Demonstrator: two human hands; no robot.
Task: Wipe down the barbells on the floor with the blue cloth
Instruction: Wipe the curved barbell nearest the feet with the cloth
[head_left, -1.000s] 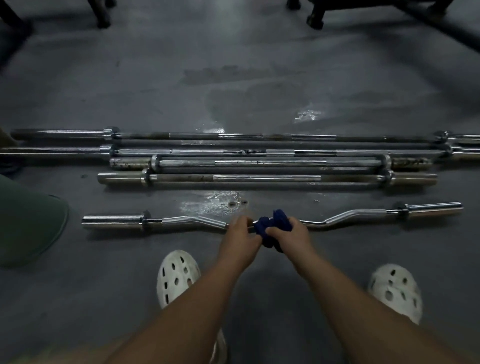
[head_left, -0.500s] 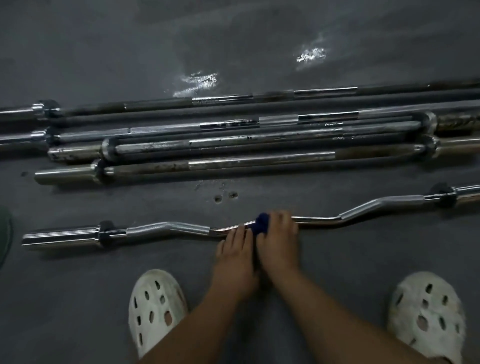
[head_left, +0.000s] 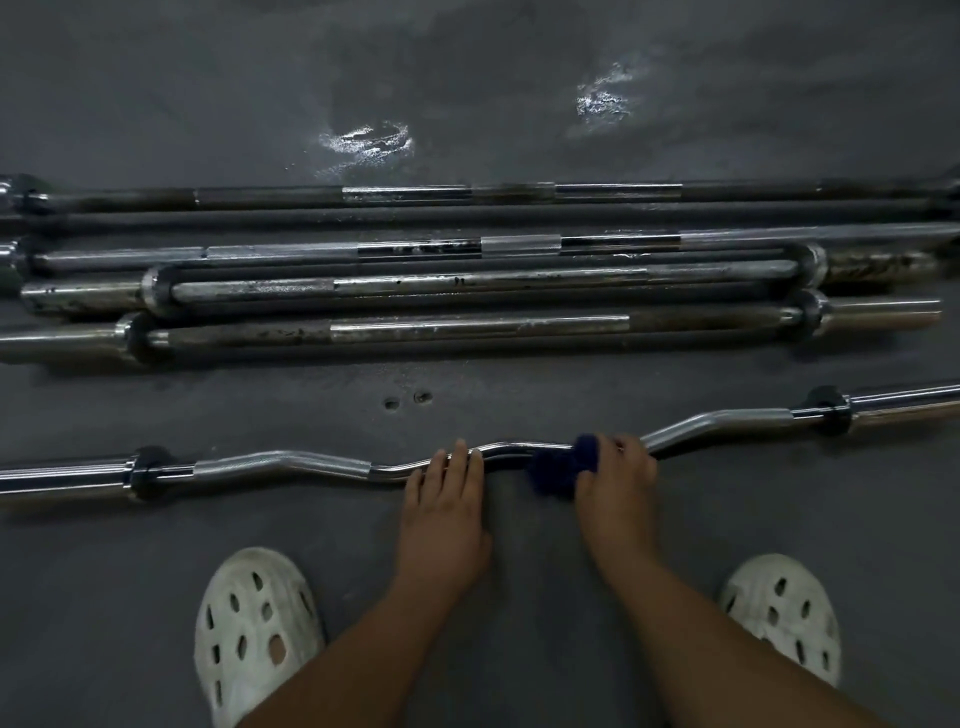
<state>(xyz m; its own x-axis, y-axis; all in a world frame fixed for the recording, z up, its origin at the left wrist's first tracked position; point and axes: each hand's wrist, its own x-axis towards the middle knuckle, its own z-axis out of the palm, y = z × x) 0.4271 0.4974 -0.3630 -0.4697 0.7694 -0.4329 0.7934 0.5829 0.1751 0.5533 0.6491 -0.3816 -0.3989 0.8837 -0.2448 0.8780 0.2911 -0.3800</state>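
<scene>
The blue cloth (head_left: 556, 467) is bunched against the middle of the curl bar (head_left: 291, 460). It is held there by the right hand (head_left: 618, 488), whose fingers are curled over cloth and shaft together. Just left of that grip, the left hand (head_left: 444, 519) is laid flat with straight fingers (head_left: 460, 462) rested on the bar; nothing is pinched by it.

The bar could probably be rolled or skidded across the floor (head_left: 519, 519) if the cloth is dragged hard, since it is steadied only by flat fingers. The bunched cloth may also be snagged on the knurled bends either side of the grip, or slipped off the shaft. Beyond the grip, 4 straight barbells (head_left: 483, 283) lie untouched; their dark spots could be left behind if only light pressure is applied.
</scene>
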